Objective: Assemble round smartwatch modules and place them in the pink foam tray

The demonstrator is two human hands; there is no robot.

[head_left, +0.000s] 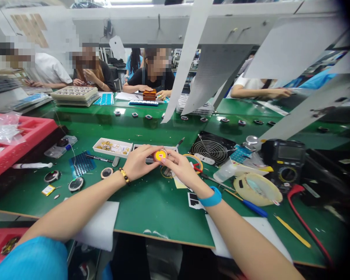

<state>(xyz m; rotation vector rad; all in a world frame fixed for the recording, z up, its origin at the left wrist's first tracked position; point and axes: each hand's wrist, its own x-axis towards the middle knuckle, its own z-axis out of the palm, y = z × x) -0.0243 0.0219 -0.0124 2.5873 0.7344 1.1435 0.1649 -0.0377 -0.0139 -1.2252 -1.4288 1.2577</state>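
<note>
Beyond a cluttered green workbench [146, 206], co-workers [150, 79] are seen. Over the bench's middle, a round yellow-faced part [160, 155] is held between the left hand [140, 161] and the right hand [181, 165], each curled nearly closed on its edge. A white tray [111, 153] is set just beyond the left hand; past the right hand, a fan [211, 147] and a multimeter [282, 161] are placed.
</note>
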